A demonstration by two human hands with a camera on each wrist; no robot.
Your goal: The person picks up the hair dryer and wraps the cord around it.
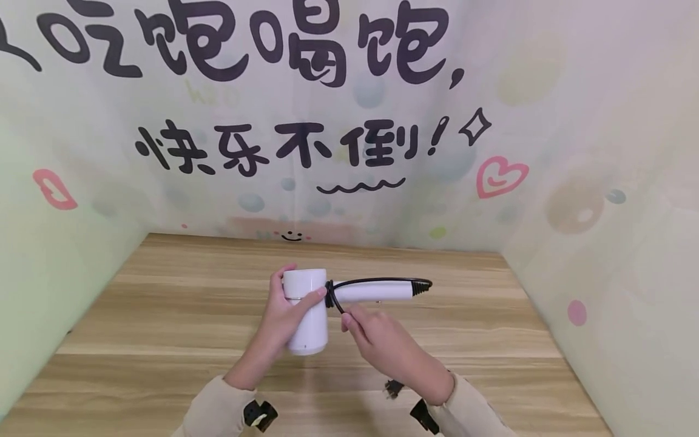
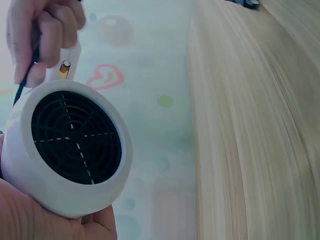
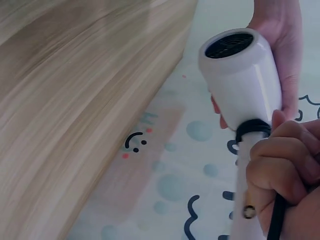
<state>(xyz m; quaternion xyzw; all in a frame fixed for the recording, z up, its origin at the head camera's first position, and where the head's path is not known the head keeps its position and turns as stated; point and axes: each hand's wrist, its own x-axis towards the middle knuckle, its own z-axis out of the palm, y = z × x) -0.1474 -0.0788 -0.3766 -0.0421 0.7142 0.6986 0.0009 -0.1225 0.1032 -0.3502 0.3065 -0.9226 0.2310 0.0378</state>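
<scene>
A white hair dryer [image 1: 308, 325] is held up above the table, its handle pointing right in the head view. My left hand [image 1: 286, 315] grips the dryer's barrel, with the thumb across its front. Black cord [image 1: 382, 280] loops from the handle's end back to the neck, where it is wound around the handle's top. My right hand [image 1: 382, 340] pinches the cord just below that winding. In the left wrist view the dark round grille [image 2: 77, 137] faces the camera. A small gold-and-dark part [image 3: 248, 212] shows on the handle in the right wrist view.
The black plug [image 1: 393, 388] hangs or lies below my right forearm; I cannot tell which. Beneath is a wood-grain table [image 1: 164, 340]. A printed cloth wall [image 1: 295, 200] stands along its back, and pale walls rise at both sides.
</scene>
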